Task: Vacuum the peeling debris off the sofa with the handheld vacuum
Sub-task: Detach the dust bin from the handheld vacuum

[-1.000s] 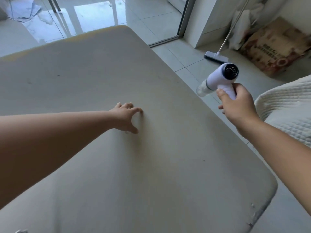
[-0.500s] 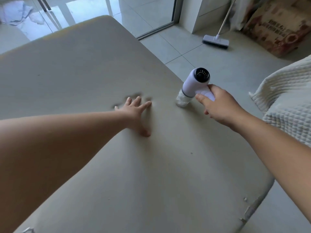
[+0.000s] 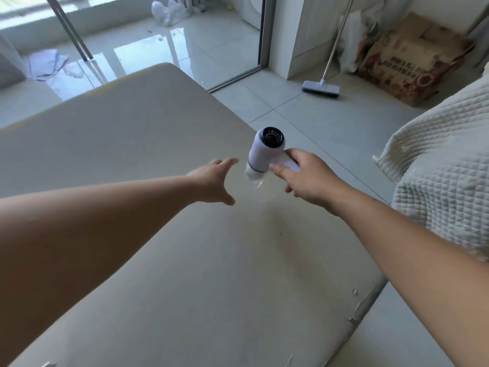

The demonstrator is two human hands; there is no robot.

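A wide beige sofa cushion (image 3: 164, 260) fills the lower left of the head view. My right hand (image 3: 304, 178) grips the handle of a white handheld vacuum (image 3: 266, 151), whose clear nozzle points down at the cushion near its right edge. My left hand (image 3: 211, 181) hovers just left of the nozzle with fingers straight and spread, holding nothing. Peeling flakes (image 3: 356, 308) curl up along the cushion's near right edge.
A white quilted cover (image 3: 444, 165) lies on the right. On the tiled floor (image 3: 330, 123) stand a flat mop (image 3: 321, 87) and a printed cardboard box (image 3: 412, 62). A sliding glass door frame (image 3: 262, 35) is behind the cushion.
My left hand has lifted off the cushion and opened beside the nozzle. The vacuum has shifted slightly toward me and stands more upright. The view has tilted up.
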